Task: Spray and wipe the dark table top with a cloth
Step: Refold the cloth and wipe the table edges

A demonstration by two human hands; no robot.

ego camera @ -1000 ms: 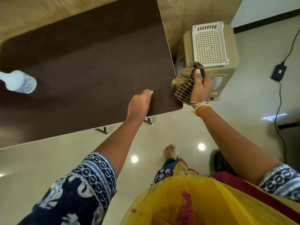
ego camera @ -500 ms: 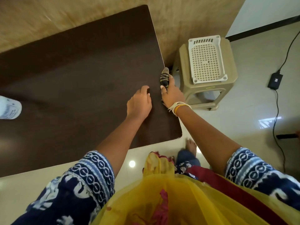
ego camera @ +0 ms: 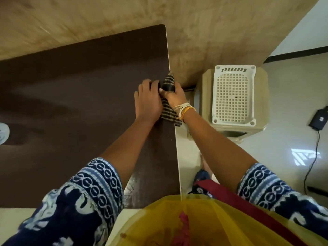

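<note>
The dark brown table top [ego camera: 71, 107] fills the left half of the view. At its right edge my right hand [ego camera: 174, 95] grips a dark striped cloth [ego camera: 168, 84], which bunches out above the fingers and hangs below the wrist. My left hand [ego camera: 147, 101] lies on the table right beside it, with its fingertips touching the cloth. A white spray bottle [ego camera: 3, 133] lies on the table at the far left, cut off by the frame edge.
A beige plastic stool [ego camera: 260, 103] with a white perforated basket [ego camera: 233, 96] on top stands just right of the table. A black power adapter [ego camera: 318, 118] and its cable lie on the glossy floor at far right. A tan wall runs behind the table.
My right hand brought the cloth from the air beside the table down onto the table's right edge. My left hand slid forward to meet it. I moved closer to that edge.
</note>
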